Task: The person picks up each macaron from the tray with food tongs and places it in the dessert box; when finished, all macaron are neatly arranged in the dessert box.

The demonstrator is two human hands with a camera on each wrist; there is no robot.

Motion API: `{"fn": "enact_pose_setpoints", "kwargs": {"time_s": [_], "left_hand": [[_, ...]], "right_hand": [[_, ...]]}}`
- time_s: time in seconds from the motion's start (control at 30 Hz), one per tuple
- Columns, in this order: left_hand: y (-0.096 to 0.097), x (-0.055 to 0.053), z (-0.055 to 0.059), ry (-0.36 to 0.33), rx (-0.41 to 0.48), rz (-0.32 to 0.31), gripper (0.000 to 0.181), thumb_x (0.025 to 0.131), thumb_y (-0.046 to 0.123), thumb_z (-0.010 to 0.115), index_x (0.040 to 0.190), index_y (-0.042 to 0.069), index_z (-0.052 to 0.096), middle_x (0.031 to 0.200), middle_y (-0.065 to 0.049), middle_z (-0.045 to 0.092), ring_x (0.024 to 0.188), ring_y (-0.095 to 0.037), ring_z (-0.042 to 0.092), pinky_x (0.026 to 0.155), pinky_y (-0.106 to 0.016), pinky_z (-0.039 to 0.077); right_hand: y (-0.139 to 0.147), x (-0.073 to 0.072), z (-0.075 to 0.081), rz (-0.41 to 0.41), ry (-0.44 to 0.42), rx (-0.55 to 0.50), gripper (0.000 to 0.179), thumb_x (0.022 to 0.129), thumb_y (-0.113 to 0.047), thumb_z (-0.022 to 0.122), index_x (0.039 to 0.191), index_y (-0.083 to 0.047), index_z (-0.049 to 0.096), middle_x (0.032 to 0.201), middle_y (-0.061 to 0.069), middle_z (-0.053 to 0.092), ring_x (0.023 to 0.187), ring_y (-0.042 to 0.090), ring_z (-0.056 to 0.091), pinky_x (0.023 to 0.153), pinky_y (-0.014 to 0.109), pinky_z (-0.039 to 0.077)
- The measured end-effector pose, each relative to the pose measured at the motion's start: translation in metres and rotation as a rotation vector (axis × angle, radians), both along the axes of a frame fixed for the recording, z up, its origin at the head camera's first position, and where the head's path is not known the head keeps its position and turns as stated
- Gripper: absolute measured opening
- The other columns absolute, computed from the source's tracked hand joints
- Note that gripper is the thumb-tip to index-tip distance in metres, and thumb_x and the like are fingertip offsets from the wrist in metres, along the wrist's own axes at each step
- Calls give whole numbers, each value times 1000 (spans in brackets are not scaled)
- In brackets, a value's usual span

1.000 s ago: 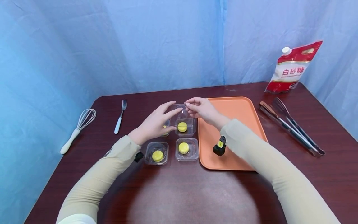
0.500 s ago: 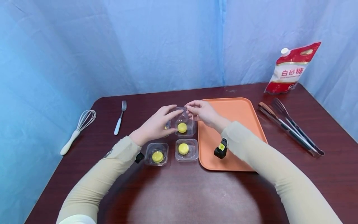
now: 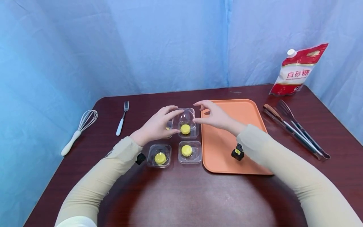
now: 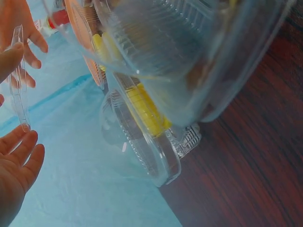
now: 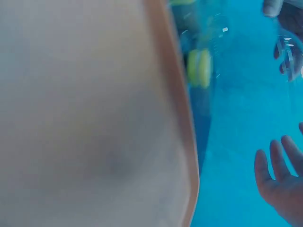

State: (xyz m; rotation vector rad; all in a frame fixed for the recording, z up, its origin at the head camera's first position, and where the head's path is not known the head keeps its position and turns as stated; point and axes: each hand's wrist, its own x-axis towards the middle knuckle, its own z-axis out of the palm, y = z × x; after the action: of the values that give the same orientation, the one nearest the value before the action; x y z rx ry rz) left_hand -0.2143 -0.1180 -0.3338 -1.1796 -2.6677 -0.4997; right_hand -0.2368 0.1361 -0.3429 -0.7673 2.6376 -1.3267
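Note:
A clear plastic lid (image 3: 190,112) is pinched along its left side between the thumb and fingers of my left hand (image 3: 156,126); in the left wrist view the lid (image 4: 19,90) appears edge-on. Below it sits a clear square container (image 3: 194,135) with a yellow macaron (image 3: 185,129). My right hand (image 3: 216,117) is by the lid's right side, over the orange tray, thumb and fingers spread apart and holding nothing. Nearer me are two more clear containers, front right (image 3: 198,160) and front left (image 3: 150,162), each with a yellow macaron. Another container (image 3: 170,134) is mostly hidden behind my left hand.
The orange tray (image 3: 235,157) lies right of the containers. Tongs (image 3: 299,132) rest beyond it, with a red-and-white sugar pouch (image 3: 296,74) standing at the back right. On the left lie a fork (image 3: 122,119) and a whisk (image 3: 77,134). A blue curtain (image 3: 170,47) backs the table.
My right hand has let go of the lid, spread its fingers and moved right. The left hand keeps its hold on the lid, almost unmoved.

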Motion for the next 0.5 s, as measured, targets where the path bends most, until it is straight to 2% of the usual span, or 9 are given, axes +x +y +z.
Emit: {"fn": "enact_pose_setpoints", "kwargs": {"time_s": [0.1,0.2,0.3,0.5], "left_hand": [[1,0,-1,-23,10,8,71,76,25,80,138,10,49,134,-17,46,121,-30,47,98,-42,44],[2,-2,-2,-42,13,5,71,76,24,80,138,10,49,133,-17,47,120,-29,48,97,-42,45],[5,-3,-4,-61,15,2,71,76,24,80,138,9,49,133,-17,47,120,-29,48,98,-42,45],[9,-5,-5,-110,16,13,71,77,24,80,139,10,48,133,-16,47,118,-28,48,96,-40,46]], "right_hand": [[3,1,-1,41,156,122,71,76,-28,79,136,-6,47,137,16,45,123,35,45,104,51,37],[2,3,-1,70,249,208,76,73,-33,81,135,-5,48,141,16,44,130,36,40,109,53,31],[2,6,-1,99,292,264,76,72,-34,82,134,-4,50,140,17,46,132,37,37,110,54,27],[0,8,-4,123,329,290,74,71,-31,83,131,-2,52,134,16,52,124,34,45,106,49,34]]}}
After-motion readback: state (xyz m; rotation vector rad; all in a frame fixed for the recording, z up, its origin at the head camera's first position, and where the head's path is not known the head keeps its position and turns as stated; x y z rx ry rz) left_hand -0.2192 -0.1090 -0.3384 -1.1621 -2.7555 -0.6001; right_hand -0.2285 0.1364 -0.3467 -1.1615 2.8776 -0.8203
